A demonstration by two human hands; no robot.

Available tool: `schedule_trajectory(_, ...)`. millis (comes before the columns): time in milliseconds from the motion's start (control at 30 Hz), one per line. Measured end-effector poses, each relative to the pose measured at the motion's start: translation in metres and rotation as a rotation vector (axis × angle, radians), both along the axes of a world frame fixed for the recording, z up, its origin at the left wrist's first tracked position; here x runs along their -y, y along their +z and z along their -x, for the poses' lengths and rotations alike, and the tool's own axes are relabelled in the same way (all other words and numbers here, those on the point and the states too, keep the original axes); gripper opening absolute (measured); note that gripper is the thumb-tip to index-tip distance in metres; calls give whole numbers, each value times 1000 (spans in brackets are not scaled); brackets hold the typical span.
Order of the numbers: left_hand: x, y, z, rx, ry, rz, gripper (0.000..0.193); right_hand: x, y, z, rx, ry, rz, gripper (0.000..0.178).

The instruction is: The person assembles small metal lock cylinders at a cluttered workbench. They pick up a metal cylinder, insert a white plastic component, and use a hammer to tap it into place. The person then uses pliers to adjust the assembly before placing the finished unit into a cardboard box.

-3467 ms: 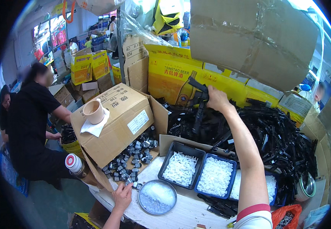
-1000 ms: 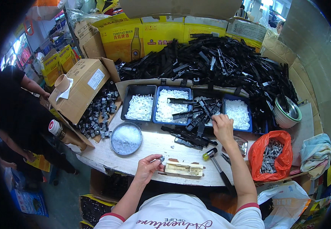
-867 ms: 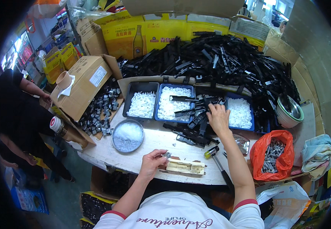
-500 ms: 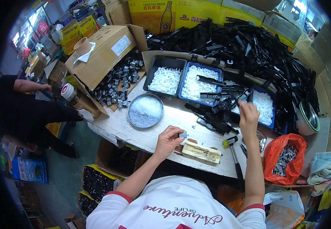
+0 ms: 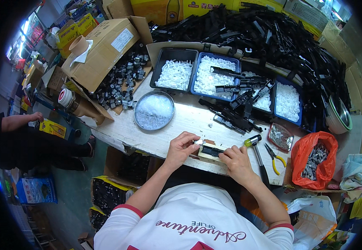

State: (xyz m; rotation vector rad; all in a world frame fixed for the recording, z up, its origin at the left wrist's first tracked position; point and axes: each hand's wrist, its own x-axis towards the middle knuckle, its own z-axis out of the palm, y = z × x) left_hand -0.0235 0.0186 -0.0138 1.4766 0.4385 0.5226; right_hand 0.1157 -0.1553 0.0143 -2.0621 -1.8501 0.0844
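My left hand (image 5: 179, 151) pinches a small silvery metal block (image 5: 199, 142) at the left end of a cream-coloured fixture (image 5: 216, 159) near the table's front edge. In the fixture lies a black slotted part (image 5: 211, 151). The fingers of my right hand (image 5: 237, 164) are closed on that part's right end and partly cover it. To the right of this hand rests a hammer (image 5: 253, 141) with a yellow-green head end and a black handle. Beyond the fixture, several more black slotted parts (image 5: 231, 121) lie heaped on the table.
White plastic pieces fill trays (image 5: 194, 77) at the back. A round metal dish (image 5: 136, 118) stands left; grey blocks (image 5: 122, 89) spill from a carton. Right are yellow-handled pliers (image 5: 277, 160), a clear box (image 5: 280, 136) and a red bag (image 5: 299, 166). Another person (image 5: 43, 146) stands far left.
My right hand has come down from the black heap to the fixture with a black part, now lying in it. My left hand still holds the metal block. The view has shifted slightly.
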Motion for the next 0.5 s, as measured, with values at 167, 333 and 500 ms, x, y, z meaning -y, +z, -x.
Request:
schedule_trajectory(167,2,17,1,-135,-113,-262,26,-7,5,-9,-104,74,102,29)
schedule_trajectory(333,13,17,-11,-50,-202,-742,26,-5,2,-10,-158,70,41,22)
schedule_trajectory(500,12,17,-16,-118,-245,-636,19,-4,2,-10,-186,64,15,23)
